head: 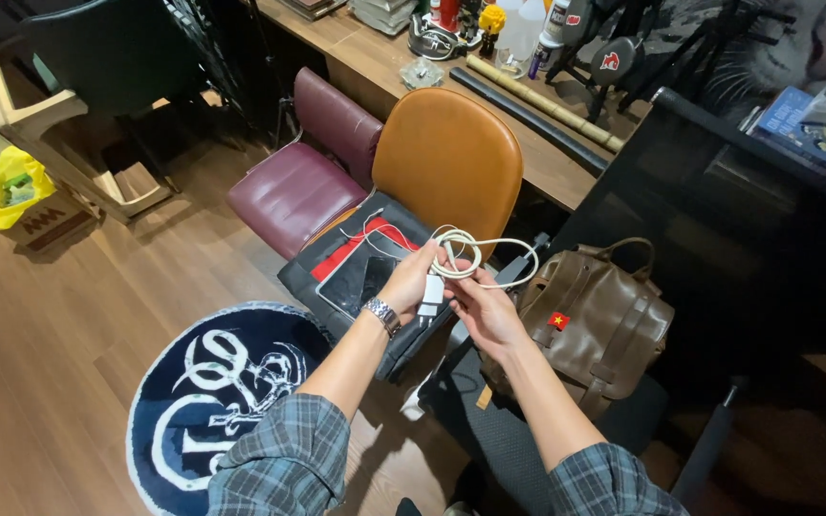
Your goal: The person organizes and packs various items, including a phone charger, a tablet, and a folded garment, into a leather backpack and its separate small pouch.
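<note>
Both my hands hold a coiled white charging cable [461, 250] above a chair seat. My left hand [413, 279], with a metal watch on the wrist, pinches the coil from the left, and a small white charger plug [431, 295] hangs just below its fingers. My right hand [483, 306] grips the lower part of the coil from the right. A loose loop of cable reaches right toward a dark adapter [525, 259].
An orange-backed chair [446, 153] carries a dark bag with a red stripe and a tablet [360, 277]. A maroon chair [298, 186] stands to its left. A brown leather backpack [590, 320] sits on the right. A round dark rug [212, 392] lies on the wooden floor. A cluttered desk runs along the back.
</note>
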